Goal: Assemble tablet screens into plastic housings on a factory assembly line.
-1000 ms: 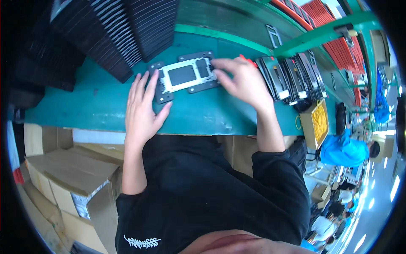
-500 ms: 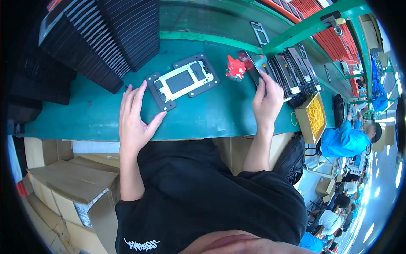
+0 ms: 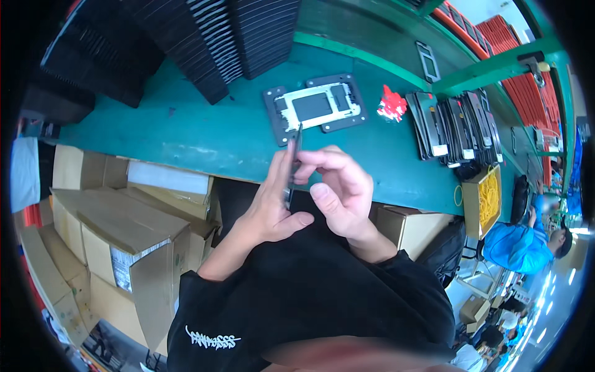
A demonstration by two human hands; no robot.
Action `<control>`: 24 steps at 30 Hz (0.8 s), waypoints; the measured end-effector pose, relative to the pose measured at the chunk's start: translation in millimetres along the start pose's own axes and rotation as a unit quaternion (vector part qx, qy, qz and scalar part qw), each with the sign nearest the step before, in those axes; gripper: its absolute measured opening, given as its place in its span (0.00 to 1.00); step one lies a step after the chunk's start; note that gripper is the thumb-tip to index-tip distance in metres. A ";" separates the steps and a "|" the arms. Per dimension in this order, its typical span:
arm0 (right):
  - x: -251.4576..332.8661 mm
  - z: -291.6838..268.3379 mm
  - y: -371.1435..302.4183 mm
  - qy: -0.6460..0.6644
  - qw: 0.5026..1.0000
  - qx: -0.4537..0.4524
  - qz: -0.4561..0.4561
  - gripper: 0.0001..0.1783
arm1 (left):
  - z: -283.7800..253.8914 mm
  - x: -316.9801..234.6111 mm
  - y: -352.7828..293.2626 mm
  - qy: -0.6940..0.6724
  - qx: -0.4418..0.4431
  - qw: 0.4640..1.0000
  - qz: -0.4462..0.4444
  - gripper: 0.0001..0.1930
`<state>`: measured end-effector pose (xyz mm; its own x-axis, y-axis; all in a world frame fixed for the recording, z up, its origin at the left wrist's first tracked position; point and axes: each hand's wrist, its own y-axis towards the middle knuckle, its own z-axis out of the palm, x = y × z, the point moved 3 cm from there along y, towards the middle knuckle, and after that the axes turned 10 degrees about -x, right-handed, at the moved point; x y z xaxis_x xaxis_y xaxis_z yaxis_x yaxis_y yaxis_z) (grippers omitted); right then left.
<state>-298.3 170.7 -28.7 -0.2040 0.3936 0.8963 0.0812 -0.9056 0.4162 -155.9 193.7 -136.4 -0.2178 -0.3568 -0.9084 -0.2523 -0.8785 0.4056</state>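
Note:
A thin dark phone-sized panel stands edge-on between my hands, in front of the bench edge. My left hand lies along one face of it, fingers straight together and thumb apart. On the other side, my right hand has bent fingers meeting the panel and its thumb held off; some fingertips are hidden. Just beyond lies a dark grey fixture with round studs, bearing a white-edged phone frame with dark rectangular openings.
Tall stacks of black trays stand at the back left. To the right are small red pieces, a row of dark panels and a box of yellow bands. Cardboard boxes sit below left; a person in blue is farther right.
My right hand has drawn the panel from the row at the right to in front of me. My left hand has left the fixture's side and come to the panel. The view has shifted.

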 end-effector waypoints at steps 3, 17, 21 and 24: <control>-1.7 -4.0 -4.1 0.110 0.988 -0.069 0.085 0.23 | 5.3 -15.7 16.3 0.170 -0.015 0.985 -0.037 0.61; 20.7 -71.7 21.7 -0.045 0.983 0.138 0.116 0.12 | -1.7 -31.3 22.2 0.150 -0.012 0.989 0.004 0.50; -0.4 -141.9 64.0 -0.454 0.891 -0.014 0.025 0.08 | -15.3 -22.6 14.7 -0.143 -0.108 0.972 -0.154 0.45; -23.3 -173.2 79.1 -0.616 0.788 -0.022 0.002 0.07 | -22.1 -31.8 20.7 -0.190 -0.099 0.964 -0.155 0.48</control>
<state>-456.1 62.6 -43.1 0.8994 0.2208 0.3772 0.0399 -0.9008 0.4324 -133.4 179.9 -101.3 -0.4995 0.0427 -0.8653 -0.1848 -0.9811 0.0583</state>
